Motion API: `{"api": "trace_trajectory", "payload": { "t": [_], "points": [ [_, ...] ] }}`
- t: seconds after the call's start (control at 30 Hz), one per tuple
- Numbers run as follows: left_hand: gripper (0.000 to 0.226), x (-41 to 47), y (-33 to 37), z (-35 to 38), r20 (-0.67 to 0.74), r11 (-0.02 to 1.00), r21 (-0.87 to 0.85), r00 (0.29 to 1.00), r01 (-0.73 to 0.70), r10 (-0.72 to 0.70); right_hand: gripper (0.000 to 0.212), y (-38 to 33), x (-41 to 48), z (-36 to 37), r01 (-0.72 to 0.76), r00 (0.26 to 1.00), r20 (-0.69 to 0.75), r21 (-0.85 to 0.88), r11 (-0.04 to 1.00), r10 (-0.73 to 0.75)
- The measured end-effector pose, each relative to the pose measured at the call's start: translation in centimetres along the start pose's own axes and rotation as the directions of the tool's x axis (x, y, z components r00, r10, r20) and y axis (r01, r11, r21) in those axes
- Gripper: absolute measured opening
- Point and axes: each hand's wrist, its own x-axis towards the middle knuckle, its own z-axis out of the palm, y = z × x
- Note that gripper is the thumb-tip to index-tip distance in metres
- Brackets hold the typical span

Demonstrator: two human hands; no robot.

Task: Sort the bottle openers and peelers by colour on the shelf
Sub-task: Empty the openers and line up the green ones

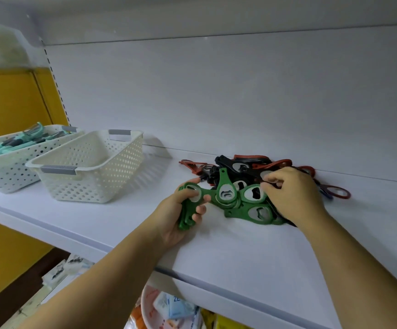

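Note:
A heap of bottle openers lies on the white shelf (126, 224): green ones (247, 211) in front, black ones (233, 166) and red ones (273, 163) behind. My left hand (176, 217) grips a stack of green openers (188, 216) at the heap's left edge. My right hand (292, 193) rests on the heap's right side, its fingers curled, pinching a green opener (253, 193). Teal peelers (14, 143) fill the far-left white basket (7, 169).
A second white perforated basket (102, 181) with grey handles stands between the peeler basket and the heap; I see nothing inside it. The shelf's back wall is close behind. Below the front edge, packaged goods sit on a lower shelf (169, 307).

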Motion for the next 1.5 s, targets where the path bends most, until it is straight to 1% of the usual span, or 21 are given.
{"api": "trace_trajectory", "payload": {
  "t": [0.03,0.1,0.17,0.23,0.3,0.4,0.5,0.6,0.67,0.73,0.8,0.9,0.97,1.03,1.13,1.2,1.23,1.3,1.37,1.43,1.5],
  "points": [
    [0.028,0.0,0.0,-0.1,0.011,1.000,0.016,1.000,0.005,-0.005,0.020,0.7,0.1,-0.1,-0.044,0.997,0.055,-0.062,0.997,0.047],
    [0.021,-0.1,0.0,-0.2,0.033,0.998,0.055,0.999,0.018,-0.020,0.032,1.1,-0.1,0.0,-0.058,0.987,0.137,-0.187,0.981,0.085],
    [0.015,-0.2,0.0,-0.1,0.052,0.995,0.096,0.998,0.022,-0.027,0.042,0.6,-0.2,0.3,-0.074,0.974,0.185,-0.274,0.959,0.128],
    [0.020,-0.4,0.0,0.0,0.060,0.992,0.123,0.998,0.013,-0.020,0.043,0.1,-0.2,0.7,-0.080,0.965,0.208,-0.340,0.937,0.158],
    [0.029,-0.4,-0.1,0.1,0.059,0.991,0.132,0.998,0.000,-0.008,0.036,-0.2,-0.2,1.0,-0.087,0.968,0.189,-0.357,0.930,0.163],
    [0.027,-0.4,-0.1,0.2,0.049,0.991,0.136,0.999,-0.003,-0.004,0.022,-0.1,-0.2,1.2,-0.146,0.984,0.074,-0.214,0.966,0.165],
    [0.024,-0.5,-0.1,0.4,0.037,0.992,0.124,0.999,0.016,-0.020,0.016,-0.1,-0.1,0.9,-0.183,0.983,-0.016,-0.038,0.982,0.182],
    [0.033,-0.5,-0.1,0.5,0.017,0.995,0.094,1.000,0.023,-0.025,0.015,-0.4,0.1,0.2,-0.221,0.968,-0.086,0.164,0.961,0.238],
    [0.036,-0.5,-0.2,0.7,0.017,0.997,0.070,1.000,0.023,-0.024,0.020,-0.7,0.1,-0.6,-0.211,0.954,-0.151,0.275,0.938,0.259],
    [0.036,-0.6,-0.2,0.8,0.021,0.997,0.070,0.999,0.034,-0.035,0.022,-1.0,0.1,-1.5,-0.199,0.940,-0.181,0.397,0.896,0.289],
    [0.037,-0.7,-0.2,0.9,0.027,0.995,0.092,0.999,0.043,-0.046,0.020,-1.6,-0.3,-1.8,-0.198,0.943,-0.131,0.513,0.835,0.304],
    [0.041,-0.8,-0.2,1.0,0.048,0.984,0.174,0.997,0.048,-0.057,0.015,-3.5,-1.3,-0.7,-0.263,0.962,0.119,0.649,0.714,0.246],
    [0.046,-1.0,-0.3,1.1,0.068,0.966,0.252,0.995,0.049,-0.068,0.018,-4.7,-2.0,0.1,-0.330,0.942,0.283,0.695,0.639,0.178],
    [0.050,-1.1,-0.3,1.1,0.089,0.952,0.302,0.993,0.052,-0.082,0.016,-5.4,-2.3,0.5,-0.374,0.918,0.371,0.698,0.610,0.138],
    [0.050,-1.2,-0.3,0.9,0.135,0.940,0.340,0.987,0.037,-0.088,0.011,-5.9,-2.7,1.4,-0.332,0.919,0.389,0.665,0.669,0.069],
    [0.048,-1.2,-0.3,0.8,0.196,0.927,0.375,0.978,-0.010,-0.068,0.014,-6.2,-3.0,2.0,-0.285,0.927,0.373,0.646,0.708,0.033],
    [0.045,-1.3,-0.3,0.8,0.213,0.922,0.386,0.975,-0.030,-0.058,0.016,-6.3,-3.1,2.2,-0.277,0.935,0.353,0.647,0.711,0.043],
    [0.032,-1.3,-0.4,0.8,0.202,0.909,0.414,0.979,-0.049,-0.039,0.018,-6.4,-3.2,2.4,-0.279,0.946,0.313,0.654,0.703,0.084],
    [0.021,-1.3,-0.5,0.7,0.176,0.880,0.470,0.984,-0.071,-0.015,0.016,-6.2,-3.3,2.6,-0.285,0.948,0.306,0.677,0.678,0.092],
    [0.021,-1.1,-0.7,0.6,0.181,0.874,0.478,0.983,-0.090,0.002,0.015,-6.2,-3.5,2.7,-0.288,0.946,0.316,0.716,0.636,0.073],
    [0.020,-1.0,-0.7,0.4,0.206,0.869,0.481,0.978,-0.117,0.017,0.012,-6.2,-3.5,2.7,-0.264,0.954,0.291,0.725,0.636,0.063]
  ]
}}
